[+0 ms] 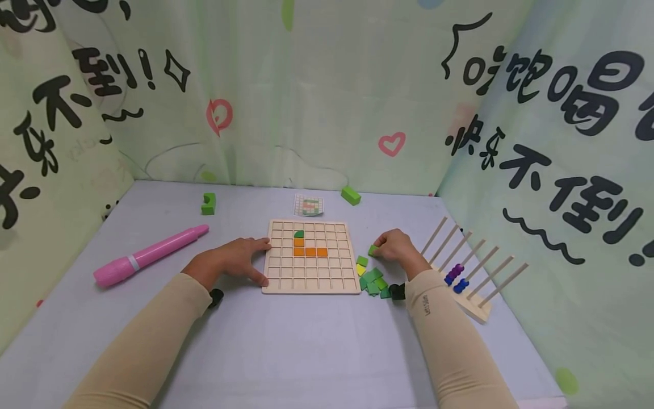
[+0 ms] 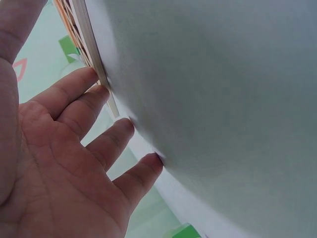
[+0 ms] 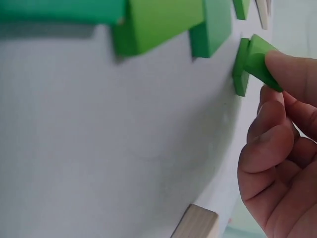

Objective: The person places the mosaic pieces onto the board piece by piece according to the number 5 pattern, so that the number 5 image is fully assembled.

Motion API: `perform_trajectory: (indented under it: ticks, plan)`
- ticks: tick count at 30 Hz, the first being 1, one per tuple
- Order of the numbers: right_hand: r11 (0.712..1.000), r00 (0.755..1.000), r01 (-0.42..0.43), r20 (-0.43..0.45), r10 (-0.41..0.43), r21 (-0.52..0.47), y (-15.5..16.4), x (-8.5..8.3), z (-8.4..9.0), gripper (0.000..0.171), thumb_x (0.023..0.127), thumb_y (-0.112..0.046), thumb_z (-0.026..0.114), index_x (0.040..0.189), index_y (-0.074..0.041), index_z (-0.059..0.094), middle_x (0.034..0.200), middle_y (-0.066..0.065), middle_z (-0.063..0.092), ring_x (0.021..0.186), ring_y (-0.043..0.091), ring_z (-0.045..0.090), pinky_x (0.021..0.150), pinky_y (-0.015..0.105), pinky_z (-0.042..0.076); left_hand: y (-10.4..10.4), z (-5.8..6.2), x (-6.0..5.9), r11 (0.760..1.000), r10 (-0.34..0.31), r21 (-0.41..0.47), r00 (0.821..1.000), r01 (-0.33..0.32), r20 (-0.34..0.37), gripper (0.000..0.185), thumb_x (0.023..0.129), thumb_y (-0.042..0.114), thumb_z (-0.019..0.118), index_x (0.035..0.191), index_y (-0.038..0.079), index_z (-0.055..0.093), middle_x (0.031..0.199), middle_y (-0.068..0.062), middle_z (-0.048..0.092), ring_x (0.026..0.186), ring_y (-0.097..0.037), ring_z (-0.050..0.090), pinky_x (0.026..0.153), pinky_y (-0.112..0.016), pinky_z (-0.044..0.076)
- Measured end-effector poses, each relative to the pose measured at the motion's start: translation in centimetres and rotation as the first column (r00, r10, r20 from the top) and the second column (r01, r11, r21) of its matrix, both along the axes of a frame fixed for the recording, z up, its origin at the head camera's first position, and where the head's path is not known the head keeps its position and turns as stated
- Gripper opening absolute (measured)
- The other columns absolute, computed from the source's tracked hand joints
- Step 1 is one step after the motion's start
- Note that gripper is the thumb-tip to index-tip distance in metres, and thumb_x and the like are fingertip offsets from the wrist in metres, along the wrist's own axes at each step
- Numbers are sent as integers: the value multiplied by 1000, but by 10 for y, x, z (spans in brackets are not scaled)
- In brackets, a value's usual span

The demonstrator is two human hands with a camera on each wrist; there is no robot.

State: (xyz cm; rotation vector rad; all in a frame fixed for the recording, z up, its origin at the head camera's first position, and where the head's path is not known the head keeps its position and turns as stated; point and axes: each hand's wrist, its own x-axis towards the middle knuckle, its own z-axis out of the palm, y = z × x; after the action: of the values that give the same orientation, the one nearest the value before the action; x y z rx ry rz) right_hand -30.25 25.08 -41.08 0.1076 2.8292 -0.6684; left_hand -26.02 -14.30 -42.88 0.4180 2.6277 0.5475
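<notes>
A wooden grid board (image 1: 286,282) lies on the table, with three orange tiles (image 1: 310,251) and one green piece (image 1: 298,233) in its cells. My left hand (image 1: 240,259) lies flat, straight fingers touching the board's left edge (image 2: 94,49). My right hand (image 1: 395,245) pinches a small green tile (image 1: 373,250) just right of the board; the right wrist view shows the green tile (image 3: 260,59) between fingertips (image 3: 292,74), close to the table. A pile of green tiles (image 1: 374,279) lies beside that hand.
A pink marker (image 1: 148,255) lies at the left. Two green blocks (image 1: 208,203) (image 1: 350,195) and a pattern card (image 1: 309,205) sit behind the board. A wooden rod rack with beads (image 1: 467,267) stands at the right. Printed curtains enclose the table.
</notes>
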Motion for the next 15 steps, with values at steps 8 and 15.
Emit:
perform_trajectory:
  ticks: [8, 15]
  plan:
    - [997, 999, -22, 27, 24, -72, -10, -2, 5, 13, 98, -16, 69, 106, -7, 73, 105, 9, 66, 95, 24, 56, 78, 34, 46, 0, 2, 1, 1000, 8, 0, 1000, -8, 3, 107, 74, 50, 92, 162, 18, 38, 170, -9, 31, 157, -40, 26, 124, -59, 29]
    - [986, 998, -38, 35, 44, -165, -27, -4, 7, 16, 100, -17, 67, 111, -6, 72, 108, 9, 65, 94, 23, 55, 76, 31, 46, 0, 3, 1, 1000, 4, 7, 1000, -4, 3, 107, 74, 51, 92, 161, 18, 39, 171, -8, 31, 157, -40, 26, 125, -59, 28]
